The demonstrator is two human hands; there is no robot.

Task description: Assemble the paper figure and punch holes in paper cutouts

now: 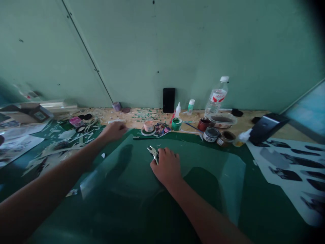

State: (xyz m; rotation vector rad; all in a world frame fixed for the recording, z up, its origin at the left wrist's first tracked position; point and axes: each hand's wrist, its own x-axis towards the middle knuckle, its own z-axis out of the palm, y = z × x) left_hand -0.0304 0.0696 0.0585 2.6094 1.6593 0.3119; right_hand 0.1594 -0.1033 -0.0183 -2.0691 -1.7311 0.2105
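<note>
My right hand (167, 166) is wrapped round a small silver hole punch (153, 153), its jaws pointing up and away from me. It rests over a large clear plastic sheet (142, 183) that lies on the green mat (269, 200). At the sheet's upper left corner, my left hand (114, 131) has its fingers curled together; what they hold, if anything, I cannot make out. A small white scrap (103, 155) lies below that hand. Just beyond the sheet, a dark thin-handled tool (143, 137) lies beside an open pot of peach paint (148, 126).
Behind are a green paint pot (176, 124), a phone (169, 100) against the wall, a glue bottle (178, 110) and a water bottle (217, 96). Dark paint jars (211, 134) stand right of centre. Plastic offcuts (57, 154) clutter the left; printed sheets (291, 162) lie right.
</note>
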